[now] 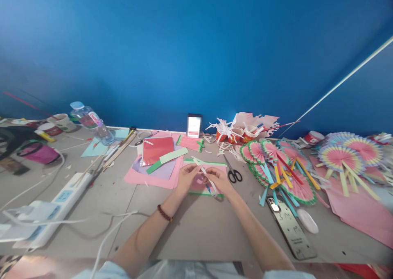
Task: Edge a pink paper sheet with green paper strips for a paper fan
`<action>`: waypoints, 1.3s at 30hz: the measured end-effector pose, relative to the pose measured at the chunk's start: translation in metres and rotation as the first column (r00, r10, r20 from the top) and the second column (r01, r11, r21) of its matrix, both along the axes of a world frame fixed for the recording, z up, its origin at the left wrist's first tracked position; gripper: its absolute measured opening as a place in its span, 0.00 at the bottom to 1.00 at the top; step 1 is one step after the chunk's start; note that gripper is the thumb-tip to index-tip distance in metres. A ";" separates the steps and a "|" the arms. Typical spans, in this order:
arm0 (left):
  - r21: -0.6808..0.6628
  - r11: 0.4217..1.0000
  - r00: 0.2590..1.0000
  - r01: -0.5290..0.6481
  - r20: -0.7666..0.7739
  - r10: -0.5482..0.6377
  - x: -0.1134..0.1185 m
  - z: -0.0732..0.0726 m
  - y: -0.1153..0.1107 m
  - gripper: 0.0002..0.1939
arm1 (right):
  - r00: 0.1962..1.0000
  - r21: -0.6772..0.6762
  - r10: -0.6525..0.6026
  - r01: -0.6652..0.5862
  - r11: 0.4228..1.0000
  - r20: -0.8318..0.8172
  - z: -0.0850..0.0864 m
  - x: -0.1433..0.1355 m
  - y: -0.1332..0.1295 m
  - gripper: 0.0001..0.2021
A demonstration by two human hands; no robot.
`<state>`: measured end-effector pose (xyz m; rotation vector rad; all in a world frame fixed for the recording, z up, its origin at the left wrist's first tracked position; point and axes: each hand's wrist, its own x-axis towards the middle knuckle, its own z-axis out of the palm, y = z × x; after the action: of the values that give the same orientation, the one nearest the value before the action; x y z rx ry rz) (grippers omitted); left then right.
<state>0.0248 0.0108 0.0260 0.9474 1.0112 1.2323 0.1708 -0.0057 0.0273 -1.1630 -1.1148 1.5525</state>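
Note:
My left hand [188, 176] and my right hand [218, 180] meet over the middle of the table, fingertips pinched close together. Between them is a thin white strip [203, 170], gripped by both hands. A white loop with a bit of blue hangs under my right fingers; whether it belongs to the strip I cannot tell. Beneath the hands lies a pink sheet with green edges [198, 185], partly covered by them. Black-handled scissors [235, 175] rest just right of my right hand. Left of my left hand, a green paper strip [167, 160] lies across a red packet [158, 150].
Folded paper fans [288, 170] pile up at the right, near a phone [291, 230] and a white case [308, 221]. A power strip [61, 203] with cables runs along the left. A bottle [93, 121] leans farther back. A screen [194, 126] stands against the blue wall.

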 end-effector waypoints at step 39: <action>0.131 0.990 0.994 -0.054 -0.087 0.066 -0.001 -0.006 0.001 0.12 | 0.961 0.162 -0.105 0.065 0.985 0.255 -0.004 0.004 -0.003 0.17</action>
<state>0.0234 0.0115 0.0199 1.0888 1.0482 1.3269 0.1745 -0.0092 0.0233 -1.3207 -1.3146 1.2478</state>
